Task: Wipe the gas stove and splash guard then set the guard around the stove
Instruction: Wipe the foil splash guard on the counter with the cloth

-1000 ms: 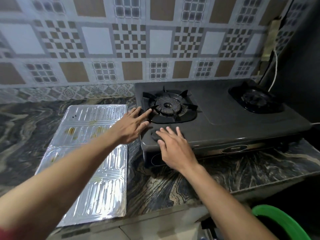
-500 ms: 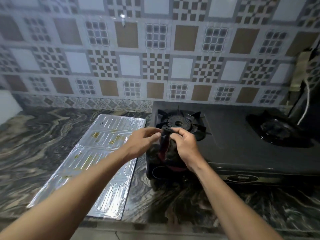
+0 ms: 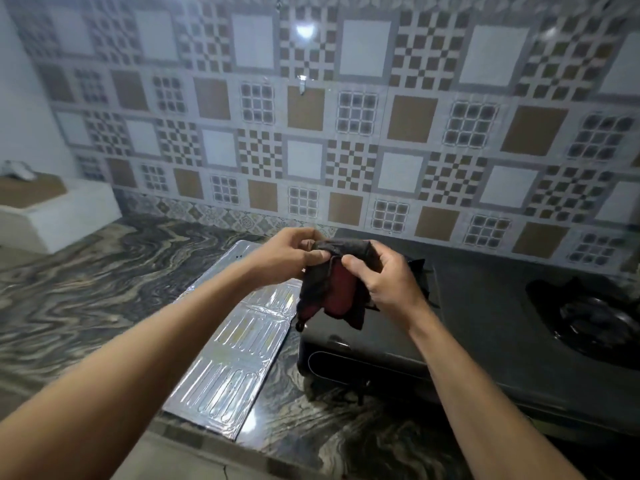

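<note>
A dark cloth with a red side (image 3: 329,289) hangs in the air above the stove's left front corner. My left hand (image 3: 289,254) pinches its top left edge and my right hand (image 3: 388,282) grips its top right edge. The black two-burner gas stove (image 3: 485,327) sits on the marbled counter below and to the right; its left burner is mostly hidden behind my hands and the cloth. The silver foil splash guard (image 3: 239,344) lies flat on the counter left of the stove, with yellowish stains on it.
The right burner (image 3: 595,320) shows at the far right. A patterned tiled wall (image 3: 346,133) rises behind the stove. A white ledge (image 3: 59,216) stands at the far left of the marbled counter (image 3: 86,289). The counter's front edge runs below my arms.
Both hands went from resting on the stove's front left corner to lifting the cloth off it. They now hold it higher and spread its top edge apart. The camera has tilted upward.
</note>
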### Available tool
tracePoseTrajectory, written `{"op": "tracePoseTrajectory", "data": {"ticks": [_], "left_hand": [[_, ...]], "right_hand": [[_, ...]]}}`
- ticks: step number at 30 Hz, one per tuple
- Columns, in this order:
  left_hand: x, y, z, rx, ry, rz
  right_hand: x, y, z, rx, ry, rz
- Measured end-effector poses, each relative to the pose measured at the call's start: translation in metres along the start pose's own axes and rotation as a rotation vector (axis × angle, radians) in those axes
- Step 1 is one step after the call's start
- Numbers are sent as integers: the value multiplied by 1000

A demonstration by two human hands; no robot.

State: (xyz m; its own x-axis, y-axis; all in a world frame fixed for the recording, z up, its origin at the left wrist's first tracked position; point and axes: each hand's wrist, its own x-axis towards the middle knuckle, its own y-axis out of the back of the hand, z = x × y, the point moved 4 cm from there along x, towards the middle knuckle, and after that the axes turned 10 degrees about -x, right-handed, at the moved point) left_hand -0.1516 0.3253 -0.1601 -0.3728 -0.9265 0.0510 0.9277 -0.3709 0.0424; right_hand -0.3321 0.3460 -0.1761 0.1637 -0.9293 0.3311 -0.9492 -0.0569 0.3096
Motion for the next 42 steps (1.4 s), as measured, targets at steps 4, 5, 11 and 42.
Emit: {"op": "tracePoseTrajectory", "data": {"ticks": [4, 5, 11, 42], "left_hand": [[-10, 9, 14, 104, -34, 135], [-13, 11, 16, 172, -67, 210], [-30, 10, 9, 222, 31, 425], [71, 250, -76, 311, 195, 149]], "right_hand": [[10, -3, -16, -8, 23, -12], [11, -5, -18, 18, 14, -24], [11, -24, -20, 221, -105, -68], [155, -173, 50, -365, -298, 191]]}}
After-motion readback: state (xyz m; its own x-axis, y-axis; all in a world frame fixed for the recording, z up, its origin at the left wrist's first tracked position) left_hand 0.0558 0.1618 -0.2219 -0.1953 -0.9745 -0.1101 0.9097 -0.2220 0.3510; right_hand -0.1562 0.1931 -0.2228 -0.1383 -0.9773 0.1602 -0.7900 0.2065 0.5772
